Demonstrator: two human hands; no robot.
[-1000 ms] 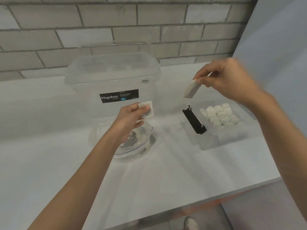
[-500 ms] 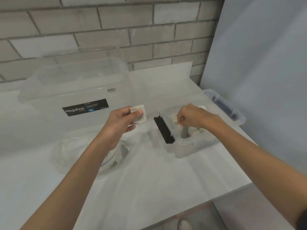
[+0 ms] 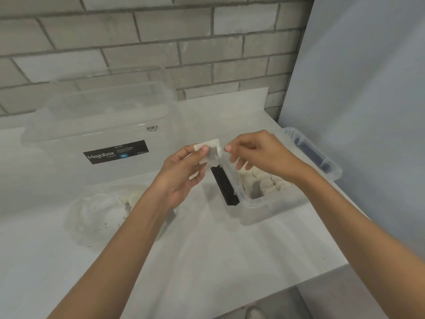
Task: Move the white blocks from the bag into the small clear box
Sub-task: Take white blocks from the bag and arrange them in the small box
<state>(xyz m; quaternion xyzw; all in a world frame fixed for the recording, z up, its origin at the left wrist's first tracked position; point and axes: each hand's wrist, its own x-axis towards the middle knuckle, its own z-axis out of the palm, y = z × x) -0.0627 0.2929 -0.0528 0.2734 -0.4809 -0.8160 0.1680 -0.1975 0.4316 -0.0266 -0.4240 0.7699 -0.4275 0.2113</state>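
White blocks (image 3: 266, 181), clear small box (image 3: 264, 208), grey brick wall (image 3: 161, 31)

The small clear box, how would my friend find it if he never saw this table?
Start at the white table by the brick wall. Right of the big Megabox tub sits the small clear box. Unlike the tub and the crumpled bag, it has a black latch and rows of white blocks inside.

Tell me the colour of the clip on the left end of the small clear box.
Black clip on the small clear box; the head view shows it best.
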